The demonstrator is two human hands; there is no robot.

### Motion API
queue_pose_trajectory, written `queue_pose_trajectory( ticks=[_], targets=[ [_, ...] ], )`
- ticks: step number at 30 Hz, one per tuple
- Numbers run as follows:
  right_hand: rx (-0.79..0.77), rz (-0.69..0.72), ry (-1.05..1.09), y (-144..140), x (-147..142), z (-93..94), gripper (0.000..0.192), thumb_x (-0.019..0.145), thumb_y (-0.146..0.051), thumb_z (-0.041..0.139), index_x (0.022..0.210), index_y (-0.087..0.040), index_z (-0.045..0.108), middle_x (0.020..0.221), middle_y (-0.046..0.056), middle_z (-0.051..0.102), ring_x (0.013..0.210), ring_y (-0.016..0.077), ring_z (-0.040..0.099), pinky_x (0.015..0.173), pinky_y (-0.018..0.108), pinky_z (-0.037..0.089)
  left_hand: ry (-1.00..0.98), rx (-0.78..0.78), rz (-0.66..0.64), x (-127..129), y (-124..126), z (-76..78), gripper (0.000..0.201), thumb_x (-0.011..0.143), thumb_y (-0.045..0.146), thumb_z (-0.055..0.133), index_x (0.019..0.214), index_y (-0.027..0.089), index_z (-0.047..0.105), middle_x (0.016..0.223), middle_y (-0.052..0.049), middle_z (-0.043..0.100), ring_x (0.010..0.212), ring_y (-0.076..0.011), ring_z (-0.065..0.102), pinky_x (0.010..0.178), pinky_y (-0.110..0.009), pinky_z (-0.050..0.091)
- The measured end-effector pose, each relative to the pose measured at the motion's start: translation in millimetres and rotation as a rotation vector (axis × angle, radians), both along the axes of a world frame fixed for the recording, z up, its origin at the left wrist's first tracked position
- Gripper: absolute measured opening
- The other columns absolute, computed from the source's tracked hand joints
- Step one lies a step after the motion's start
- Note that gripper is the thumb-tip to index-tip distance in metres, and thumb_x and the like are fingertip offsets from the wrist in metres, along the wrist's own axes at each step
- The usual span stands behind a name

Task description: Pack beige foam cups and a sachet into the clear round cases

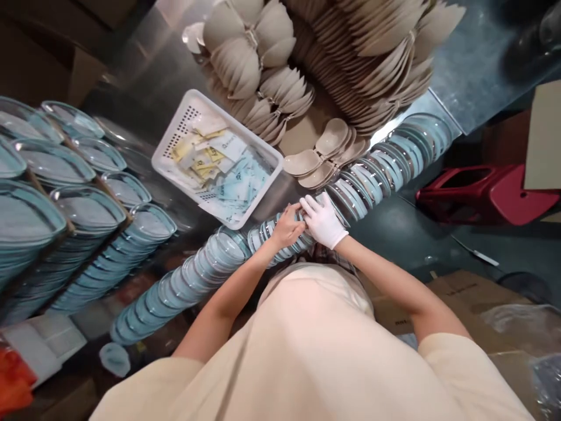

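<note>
A long diagonal row of nested clear, bluish dishes runs across the front edge of the metal table. My bare left hand rests at the middle of this row, fingers bent over the dish rims. Beside it, my right hand, in a white glove, has its fingers curled onto the same row. The fingertips of both hands nearly meet. What lies under the fingers is partly hidden. Just beyond the hands stands a white perforated basket with yellow packets and light blue packets in it.
Brown spoon-shaped pieces lie behind the row, below large bundles of similar pieces. Tall stacks of clear dishes stand at left. A red plastic stool and cardboard boxes are on the right.
</note>
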State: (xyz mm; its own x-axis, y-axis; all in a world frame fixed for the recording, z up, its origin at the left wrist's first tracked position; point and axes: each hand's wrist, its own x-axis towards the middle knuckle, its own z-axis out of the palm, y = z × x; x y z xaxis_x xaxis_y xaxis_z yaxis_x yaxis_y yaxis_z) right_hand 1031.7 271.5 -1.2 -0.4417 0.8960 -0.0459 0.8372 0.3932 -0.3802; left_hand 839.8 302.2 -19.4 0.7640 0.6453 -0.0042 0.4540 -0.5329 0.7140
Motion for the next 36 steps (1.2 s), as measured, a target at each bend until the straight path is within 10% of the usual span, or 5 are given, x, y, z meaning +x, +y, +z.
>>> queue_pose_trajectory(
  ticks=[10, 16, 21, 27, 36],
  targets=[
    [0.049, -0.157, 0.305, 5.2, 51.8, -4.3, 0.032, 0.097, -0.019, 0.046, 0.109, -0.018, 0.076, 0.140, 0.016, 0.069, 0.130, 0.0251, 0.063, 0.115, 0.050, 0.048, 0.074, 0.034, 0.029, 15.3, -1.1, 9.5, 0.036, 0.090, 0.041, 0.069, 0.121, 0.023, 0.074, 0.156, -0.017, 0.048, 0.143, -0.0343, 0.048, 0.126, -0.059, 0.029],
    [-0.088, -0.259, -0.172, 123.6, 48.5, 16.9, 0.044, 0.096, -0.017, 0.046, 0.135, -0.011, 0.066, 0.141, 0.023, 0.065, 0.133, 0.0361, 0.057, 0.115, 0.053, 0.040, 0.093, -0.039, 0.034, 29.8, -1.4, 7.2, 0.082, 0.092, 0.043, 0.069, 0.164, 0.023, 0.035, 0.166, -0.020, 0.040, 0.154, -0.0353, 0.037, 0.128, -0.060, 0.023],
    [-0.401, -0.132, -0.431, 196.0, 14.5, 8.3, 0.037, 0.094, -0.035, 0.063, 0.120, -0.011, 0.075, 0.131, 0.029, 0.068, 0.128, 0.0432, 0.061, 0.106, 0.053, 0.046, -0.066, -0.017, 0.251, 15.5, 21.5, 18.9, 0.052, 0.100, 0.047, 0.061, 0.146, 0.023, 0.060, 0.153, -0.015, 0.057, 0.144, -0.0299, 0.052, 0.126, -0.052, 0.034],
    [-0.399, -0.147, -0.337, 184.9, 23.0, 2.3, 0.025, 0.095, -0.029, 0.062, 0.106, -0.013, 0.078, 0.129, 0.027, 0.070, 0.123, 0.0371, 0.066, 0.104, 0.049, 0.049, 0.242, -0.123, 1.022, -55.3, 98.8, 26.5, 0.044, 0.097, 0.022, 0.062, 0.140, 0.011, 0.060, 0.147, -0.026, 0.059, 0.140, -0.0387, 0.053, 0.119, -0.057, 0.039],
    [-0.423, -0.488, -0.146, 190.7, 11.7, -8.5, 0.029, 0.087, -0.037, 0.066, 0.087, -0.009, 0.074, 0.095, 0.022, 0.076, 0.098, 0.0293, 0.072, 0.091, 0.041, 0.051, 0.598, -0.314, 0.937, -69.6, 122.2, 29.5, 0.021, 0.099, 0.025, 0.060, 0.103, 0.012, 0.076, 0.106, -0.023, 0.077, 0.112, -0.0384, 0.073, 0.098, -0.047, 0.054]
  ],
)
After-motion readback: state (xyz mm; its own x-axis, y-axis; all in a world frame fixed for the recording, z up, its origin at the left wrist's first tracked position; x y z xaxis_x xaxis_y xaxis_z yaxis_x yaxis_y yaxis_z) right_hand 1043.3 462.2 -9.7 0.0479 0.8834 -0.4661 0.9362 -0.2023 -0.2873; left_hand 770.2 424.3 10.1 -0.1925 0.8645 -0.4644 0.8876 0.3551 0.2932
